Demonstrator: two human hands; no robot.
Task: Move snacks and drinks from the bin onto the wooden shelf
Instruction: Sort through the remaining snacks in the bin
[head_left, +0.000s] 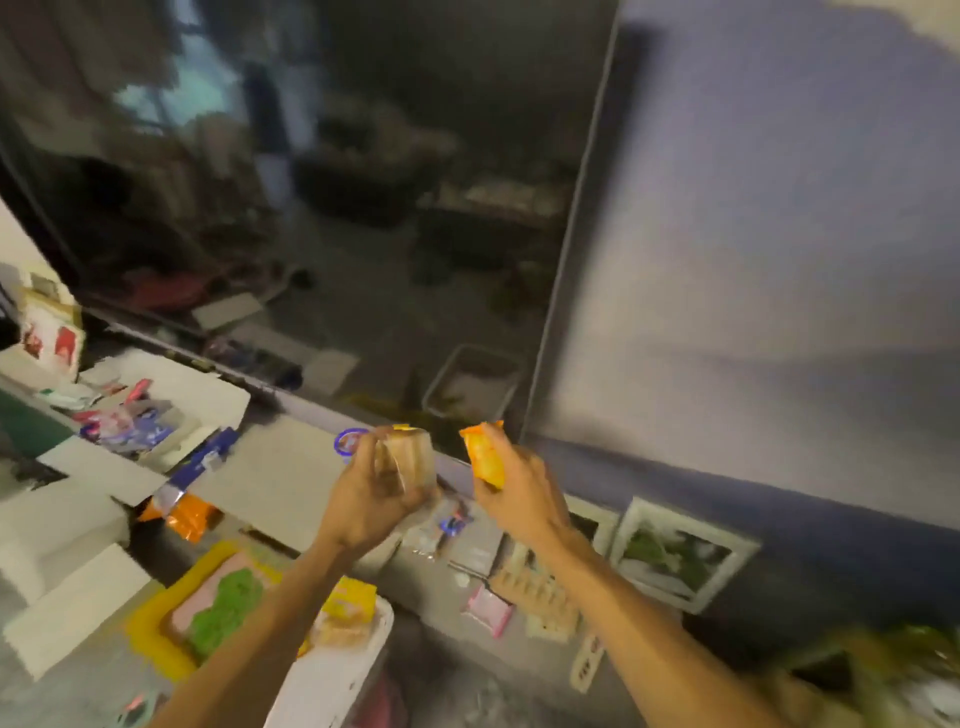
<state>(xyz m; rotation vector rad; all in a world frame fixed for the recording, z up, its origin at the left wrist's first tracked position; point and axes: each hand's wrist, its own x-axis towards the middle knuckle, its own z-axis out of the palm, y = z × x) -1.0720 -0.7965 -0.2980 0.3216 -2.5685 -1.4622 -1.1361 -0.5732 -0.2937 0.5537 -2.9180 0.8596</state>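
My left hand (371, 491) clutches a blurry clear-wrapped tan snack pack (413, 454); my right hand (522, 501) grips an orange plastic packet (485, 460), its bottom hidden under my fingers.

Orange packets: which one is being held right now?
The orange packet gripped in the right hand; the other orange packet lies unheld at lower left.
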